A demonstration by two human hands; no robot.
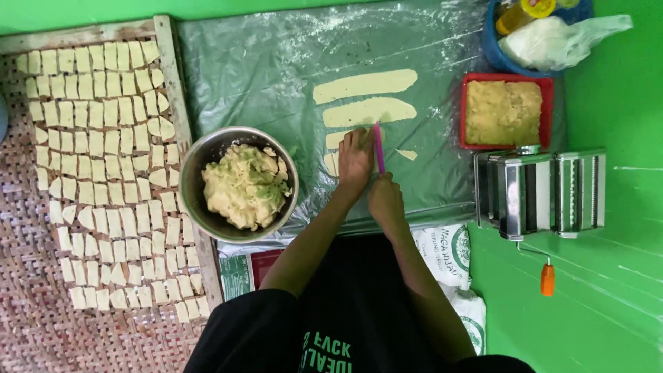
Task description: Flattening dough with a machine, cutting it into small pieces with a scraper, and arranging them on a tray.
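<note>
we press the left hand (355,157) flat on the dough strip (340,139), just right of the bowl (195,160). the right hand (385,197) pinches the pink cutter (378,147); we judge that short, straight cuts give even pieces.

So everything sits on a bright green floor (615,290). A clear plastic sheet (262,62) covers the middle, with dough strips (364,85), a metal bowl (200,162) and a red tray (465,110) on it. Woven drying rack (27,304) at left, pasta roller (542,192) at right, blue basin (494,48) upper right.
</note>
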